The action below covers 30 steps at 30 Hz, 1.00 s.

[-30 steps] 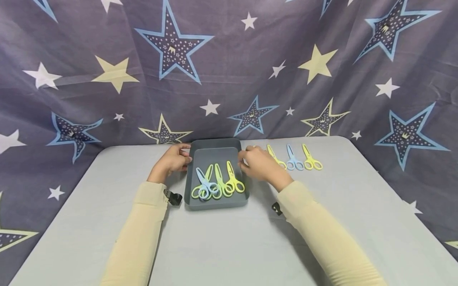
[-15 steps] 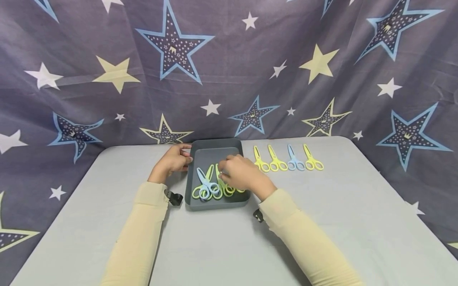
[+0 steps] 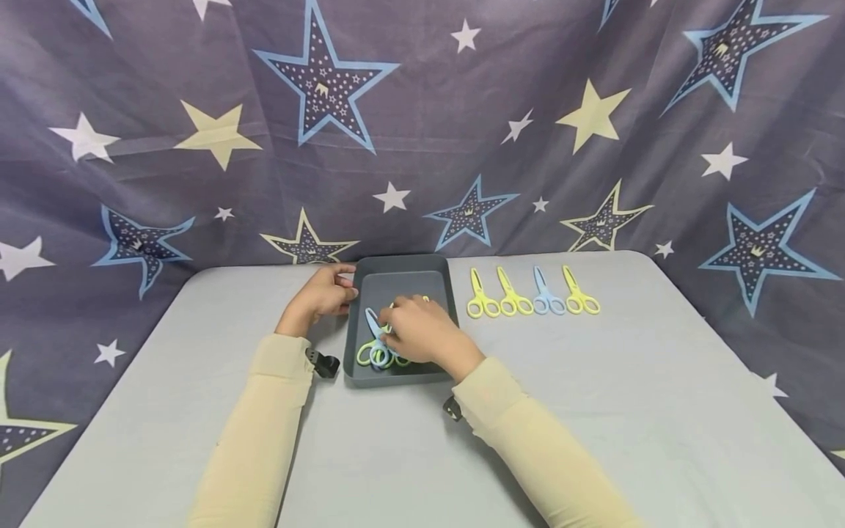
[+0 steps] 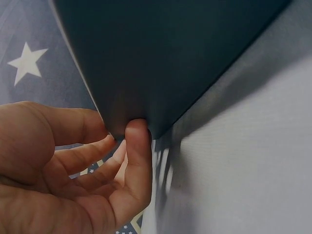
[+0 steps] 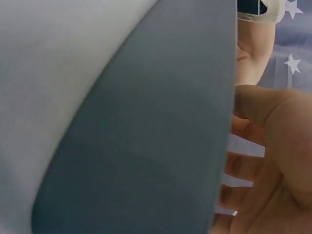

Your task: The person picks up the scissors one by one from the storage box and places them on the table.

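Note:
In the head view, my left hand (image 3: 321,299) holds a dark grey tray (image 3: 399,379) by its far left side. Close up in the left wrist view, its thumb and fingers bend around the tray's corner. My right hand (image 3: 422,331) reaches down into the tray, over scissors lying there. A blue pair of scissors (image 3: 372,323) shows just left of its fingertips, crossing a yellow-green pair (image 3: 364,355). The hand covers the other scissors. In the right wrist view the tray wall (image 5: 146,126) hides the fingertips; I cannot tell whether they pinch anything.
Several scissors lie in a row on the pale table right of the tray, blades pointing away: yellow pairs (image 3: 484,304) and one blue pair (image 3: 547,302). Behind the table hangs a dark curtain (image 3: 422,132) with stars.
My right hand has moved left from beside the tray's right wall into the tray, uncovering the leftmost yellow scissors in the row. The left hand and the tray have stayed put.

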Tool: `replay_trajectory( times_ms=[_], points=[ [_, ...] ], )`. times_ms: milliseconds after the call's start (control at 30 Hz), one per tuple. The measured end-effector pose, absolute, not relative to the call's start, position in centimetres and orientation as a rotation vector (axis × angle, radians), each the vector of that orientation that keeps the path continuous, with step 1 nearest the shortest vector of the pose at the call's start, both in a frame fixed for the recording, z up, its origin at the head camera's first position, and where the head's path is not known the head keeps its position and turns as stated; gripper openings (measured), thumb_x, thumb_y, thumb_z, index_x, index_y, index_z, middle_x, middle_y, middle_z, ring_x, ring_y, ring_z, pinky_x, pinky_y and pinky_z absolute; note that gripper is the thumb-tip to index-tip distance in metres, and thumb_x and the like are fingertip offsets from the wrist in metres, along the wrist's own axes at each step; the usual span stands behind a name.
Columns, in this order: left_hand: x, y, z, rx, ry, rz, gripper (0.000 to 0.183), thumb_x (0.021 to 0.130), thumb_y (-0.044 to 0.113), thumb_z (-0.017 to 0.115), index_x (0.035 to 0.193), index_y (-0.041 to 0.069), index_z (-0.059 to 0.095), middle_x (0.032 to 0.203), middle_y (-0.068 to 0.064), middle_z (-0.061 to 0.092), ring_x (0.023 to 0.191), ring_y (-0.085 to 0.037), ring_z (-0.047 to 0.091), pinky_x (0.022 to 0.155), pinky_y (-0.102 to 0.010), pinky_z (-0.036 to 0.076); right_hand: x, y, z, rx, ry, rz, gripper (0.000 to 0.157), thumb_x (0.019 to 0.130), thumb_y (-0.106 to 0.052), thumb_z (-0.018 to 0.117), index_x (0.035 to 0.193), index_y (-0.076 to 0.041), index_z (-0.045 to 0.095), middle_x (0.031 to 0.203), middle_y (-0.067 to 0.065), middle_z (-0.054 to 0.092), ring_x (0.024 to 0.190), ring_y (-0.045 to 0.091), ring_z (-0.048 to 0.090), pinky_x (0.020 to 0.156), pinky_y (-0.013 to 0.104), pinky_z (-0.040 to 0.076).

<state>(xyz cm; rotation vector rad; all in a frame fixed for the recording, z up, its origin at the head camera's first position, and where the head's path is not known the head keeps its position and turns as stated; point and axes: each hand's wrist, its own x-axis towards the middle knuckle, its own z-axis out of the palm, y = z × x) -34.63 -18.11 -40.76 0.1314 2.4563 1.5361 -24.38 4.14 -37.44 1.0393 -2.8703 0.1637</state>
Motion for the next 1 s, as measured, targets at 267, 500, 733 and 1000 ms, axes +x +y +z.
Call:
replay_trajectory(
  times_ms=[267, 500, 733, 1000],
  points=[
    [-34.7, -17.9, -40.5, 0.127, 2.459, 1.519, 0.064, 0.097, -0.004, 0.056, 0.157, 0.000, 0.034, 0.118, -0.017, 0.049, 0.091, -0.022, 0.060, 0.075, -0.034, 0.062, -24.3, 3.1, -38.5, 1.036, -2.894, 0.137, 0.030, 0.101, -0.034, 0.066, 0.129, -0.025, 0.071, 0.117, 0.006, 0.065, 0.096, 0.028, 0.061, 0.077, 0.042, 0.057],
    [-34.7, -18.0, -40.6, 0.112, 2.462, 1.511, 0.063, 0.098, -0.004, 0.056, 0.157, 0.001, 0.034, 0.118, -0.017, 0.048, 0.094, -0.024, 0.060, 0.075, -0.034, 0.061, -24.2, 2.3, -39.0, 1.101, -2.887, 0.144, 0.024, 0.100, -0.031, 0.067, 0.121, -0.024, 0.076, 0.115, 0.005, 0.068, 0.103, 0.028, 0.063, 0.086, 0.043, 0.057],
    [-34.7, -18.0, -40.6, 0.121, 2.457, 1.517, 0.064, 0.098, -0.004, 0.057, 0.157, 0.001, 0.034, 0.118, -0.017, 0.048, 0.095, -0.025, 0.060, 0.075, -0.032, 0.061, -24.3, 2.1, -39.3, 1.148, -2.883, 0.126, 0.021, 0.099, -0.026, 0.069, 0.117, -0.022, 0.079, 0.110, 0.003, 0.071, 0.101, 0.022, 0.065, 0.097, 0.042, 0.055],
    [-34.9, -18.2, -40.8, 0.105, 2.462, 1.521, 0.063, 0.098, -0.004, 0.056, 0.157, 0.001, 0.035, 0.120, -0.017, 0.047, 0.095, -0.022, 0.058, 0.077, -0.034, 0.062, -24.2, 2.2, -39.1, 1.113, -2.941, 0.189, 0.019, 0.094, -0.015, 0.073, 0.112, -0.018, 0.078, 0.106, 0.002, 0.071, 0.100, 0.021, 0.065, 0.086, 0.034, 0.056]
  ],
)
